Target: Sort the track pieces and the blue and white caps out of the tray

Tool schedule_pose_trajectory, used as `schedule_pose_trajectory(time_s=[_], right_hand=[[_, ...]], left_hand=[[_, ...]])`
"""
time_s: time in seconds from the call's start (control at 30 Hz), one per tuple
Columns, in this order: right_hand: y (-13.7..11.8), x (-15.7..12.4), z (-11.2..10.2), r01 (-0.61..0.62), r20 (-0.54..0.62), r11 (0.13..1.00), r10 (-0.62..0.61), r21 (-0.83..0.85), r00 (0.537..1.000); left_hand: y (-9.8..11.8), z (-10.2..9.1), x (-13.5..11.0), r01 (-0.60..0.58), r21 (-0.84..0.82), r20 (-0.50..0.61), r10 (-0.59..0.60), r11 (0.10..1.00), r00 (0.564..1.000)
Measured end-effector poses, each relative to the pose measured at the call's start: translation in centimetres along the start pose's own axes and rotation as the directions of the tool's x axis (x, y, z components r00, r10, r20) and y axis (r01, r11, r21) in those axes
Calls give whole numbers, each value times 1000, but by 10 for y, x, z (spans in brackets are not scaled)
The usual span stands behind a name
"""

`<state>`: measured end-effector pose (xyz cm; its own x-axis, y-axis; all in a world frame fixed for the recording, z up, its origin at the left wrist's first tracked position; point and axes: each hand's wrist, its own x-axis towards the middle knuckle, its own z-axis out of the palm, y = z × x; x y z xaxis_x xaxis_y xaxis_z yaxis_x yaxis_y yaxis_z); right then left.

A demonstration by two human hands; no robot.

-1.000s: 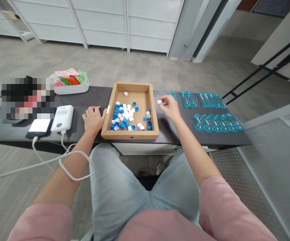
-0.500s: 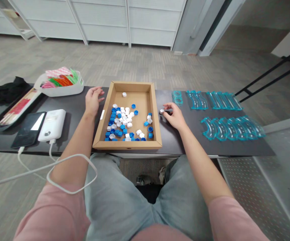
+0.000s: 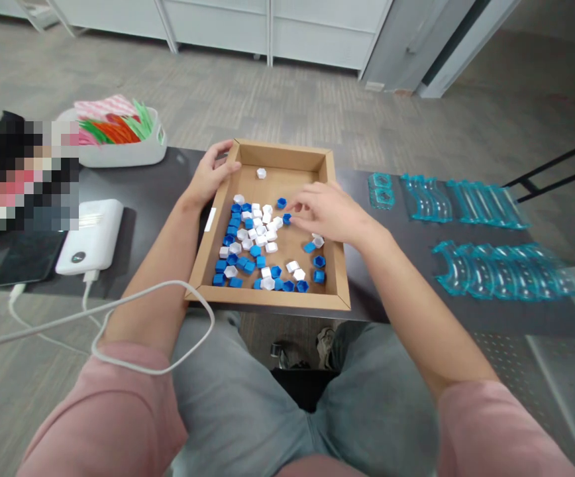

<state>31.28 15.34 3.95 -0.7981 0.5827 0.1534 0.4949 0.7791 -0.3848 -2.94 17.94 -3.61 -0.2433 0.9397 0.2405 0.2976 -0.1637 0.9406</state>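
Head view: the left hand (image 3: 211, 177) lies at the far left corner of a cardboard box (image 3: 267, 300), its thumb over the rim and its fingers along the outer side; whether they clamp the wall or only rest on it, I cannot tell. The right hand (image 3: 327, 209) reaches in over the box's right wall, fingers loosely bent and a little apart, their tips pointing left above the bottom.

Just at those tips sits a blue hexagonal piece (image 3: 286, 218); contact with it cannot be made out. Left of the right fingertips and nearer the body, white pieces (image 3: 271, 247) lie heaped, with blue pieces (image 3: 248, 267) around them. A lone white piece (image 3: 261, 173) rests between the two hands' fingers, farther from the body than the right fingertips.

Well to the right of the right fingers are curved teal pieces (image 3: 444, 268) in a row. Left of the left fingers stands a white basket (image 3: 123, 156); left and nearer the body, a white power bank (image 3: 90, 235).
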Motion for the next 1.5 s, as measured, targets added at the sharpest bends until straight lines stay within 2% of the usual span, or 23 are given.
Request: schedule_pose_trajectory(time_s=[0.1,0.17,0.23,0.3,0.37,0.43,0.5,0.57,0.63,0.77,0.87,1.0,1.13,1.23,1.33,1.4,1.43,1.5], right_hand=[[-13,37,17,56,148,992,-39,-116,988],[-16,47,23,63,162,989,-41,-134,986],[-13,43,18,61,134,994,-49,-91,990],[-4,28,5,47,49,999,-47,6,998],[11,4,-10,5,-114,992,10,127,993],[29,-25,-19,-54,-308,971,126,232,943],[46,-55,-21,-112,-436,948,239,298,867],[62,-80,-17,-170,-472,930,316,326,823],[73,-100,-9,-226,-456,914,368,336,811],[85,-119,1,-324,-344,880,441,348,829],[86,-121,4,-383,-233,854,476,351,848],[81,-118,4,-390,-190,847,476,361,859],[82,-116,4,-359,-241,869,450,340,860],[84,-117,4,-328,-349,893,428,309,834],[69,-112,-2,-264,-445,921,373,287,815],[47,-101,-9,-221,-442,943,314,251,840],[32,-93,-13,-197,-407,954,275,225,871],[2,-71,-17,-127,-257,978,167,165,952]], left_hand=[[0,0,2,-17,32,-19,18,999,1000],[0,1,2,-23,48,-27,24,999,999],[0,1,1,-31,40,-20,32,999,999],[0,1,0,-41,9,-7,41,999,999],[1,0,-1,-37,-20,-1,37,999,999],[1,0,-1,-16,-35,-3,16,999,1000],[1,-2,0,-5,-36,-13,4,999,1000],[-2,-4,1,-13,-23,-19,13,1000,1000],[-5,-7,3,-22,6,-13,22,1000,1000],[-9,-12,6,-18,53,-12,19,998,1000],[-10,-13,7,-32,55,-37,34,998,999],[-9,-14,7,-45,49,-47,48,998,998],[-11,-13,8,-38,37,-46,39,999,998],[-12,-11,8,-20,0,-35,20,1000,999],[-13,-7,9,-14,-31,-39,13,999,999],[-13,-4,9,-7,-47,-48,5,999,999],[-12,-3,9,-9,-54,-49,6,999,999],[-9,-1,7,-25,-63,-46,22,998,999]])
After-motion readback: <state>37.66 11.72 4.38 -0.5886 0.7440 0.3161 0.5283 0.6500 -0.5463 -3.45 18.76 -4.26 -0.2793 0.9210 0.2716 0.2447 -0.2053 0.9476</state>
